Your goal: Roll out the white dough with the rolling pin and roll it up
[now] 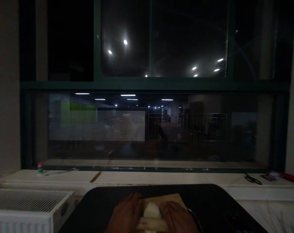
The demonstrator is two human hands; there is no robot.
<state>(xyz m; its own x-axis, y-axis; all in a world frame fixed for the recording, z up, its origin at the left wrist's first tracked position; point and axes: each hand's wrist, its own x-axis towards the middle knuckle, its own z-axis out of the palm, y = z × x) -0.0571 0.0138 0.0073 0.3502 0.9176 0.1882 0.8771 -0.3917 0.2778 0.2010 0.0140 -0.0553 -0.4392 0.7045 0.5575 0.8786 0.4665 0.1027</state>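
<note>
At the bottom middle, my left hand (127,212) and my right hand (178,216) lie on either side of a pale, smooth piece (152,210). Fingers of both hands are bent in toward it, and the hands seem to grip its sides. Dim light and blur hide its exact kind. Beneath it is a flat tan sheet or board (177,198), whose far edge shows behind my fingers. These things rest on a dark table top (210,199) with rounded corners. A curved, shiny rim (196,217) shows partly beside my right hand.
Beyond the table runs a white window sill (137,177) below a dark window. Scissors (253,179) and a red-handled object (291,177) lie at the right. A small red-capped container (40,167) stands at the left, above a white radiator (30,202).
</note>
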